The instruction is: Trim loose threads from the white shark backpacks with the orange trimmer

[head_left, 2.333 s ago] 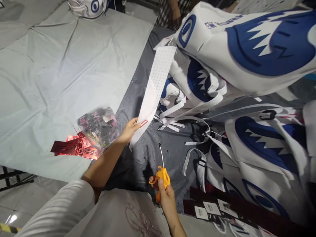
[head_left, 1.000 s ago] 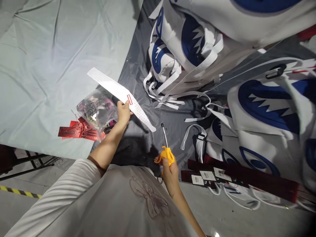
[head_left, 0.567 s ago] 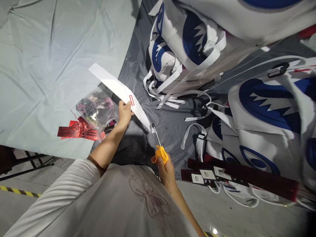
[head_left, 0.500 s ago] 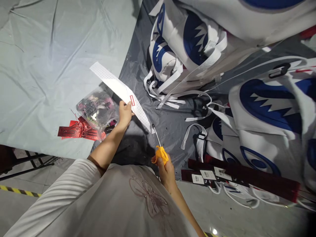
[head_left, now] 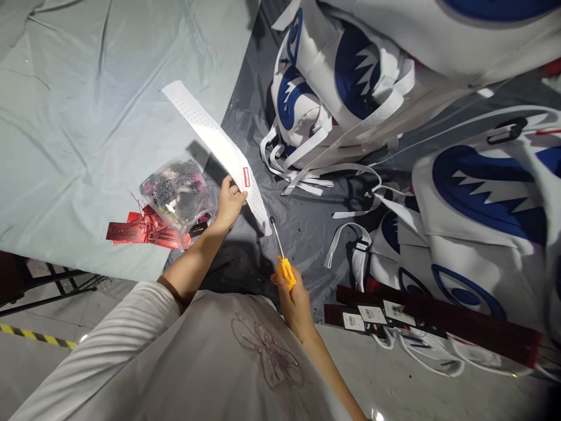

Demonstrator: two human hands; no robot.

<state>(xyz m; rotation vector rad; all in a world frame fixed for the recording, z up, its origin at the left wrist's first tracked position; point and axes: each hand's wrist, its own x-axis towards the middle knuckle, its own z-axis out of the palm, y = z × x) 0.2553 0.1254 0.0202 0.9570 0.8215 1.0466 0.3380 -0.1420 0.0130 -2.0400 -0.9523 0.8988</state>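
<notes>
My left hand [head_left: 230, 202] grips a long white perforated strip [head_left: 205, 126] with a small red label, held slanting up to the left above the table. My right hand [head_left: 296, 301] is shut on an orange-handled tool [head_left: 284, 270] whose thin metal tip [head_left: 274, 228] points up at the strip's lower end, almost touching it. Just left of my left hand lies a clear plastic bag [head_left: 177, 193] of small dark and pink parts.
Red hang tags [head_left: 140, 231] lie beside the bag on a pale grey cloth [head_left: 87, 105]. White-and-blue printed bags with loose straps [head_left: 350, 99] pile on dark plastic sheeting [head_left: 302, 225]. Dark red tags with barcodes [head_left: 394, 316] lie at the right front. A metal frame [head_left: 35, 286] shows below the table edge.
My left hand has swung the strip from hanging near the bags to slanting over the grey cloth. The tool's tip has moved left and up to the strip's lower end.
</notes>
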